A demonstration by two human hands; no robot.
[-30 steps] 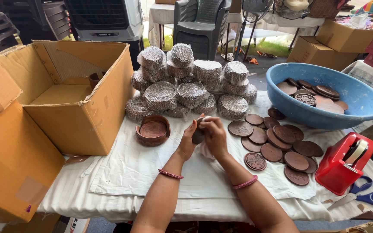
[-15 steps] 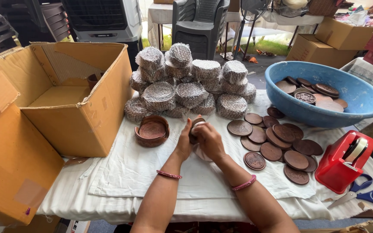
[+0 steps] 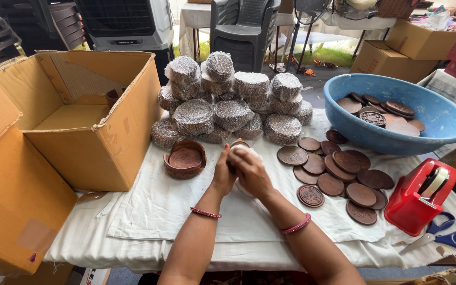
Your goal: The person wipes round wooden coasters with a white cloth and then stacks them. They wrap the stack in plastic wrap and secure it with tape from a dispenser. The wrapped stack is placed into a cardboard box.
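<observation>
My left hand (image 3: 222, 174) and my right hand (image 3: 250, 170) meet over the white cloth (image 3: 154, 211) at the table's middle. Together they clasp a small stack of round brown discs (image 3: 238, 146) partly covered in white wrap; most of it is hidden by my fingers. A brown round holder with a disc in it (image 3: 185, 159) stands just left of my hands. Loose carved brown discs (image 3: 339, 177) lie spread to the right. A pile of wrapped disc bundles (image 3: 228, 108) stands behind my hands.
An open cardboard box (image 3: 88, 113) lies on its side at the left. A blue basin (image 3: 397, 113) holding more discs stands at the back right. A red tape dispenser (image 3: 420, 195) and blue-handled scissors (image 3: 447, 238) lie at the right front.
My hands have stayed in the same place and turned slightly around the stack; more white wrap shows over it now.
</observation>
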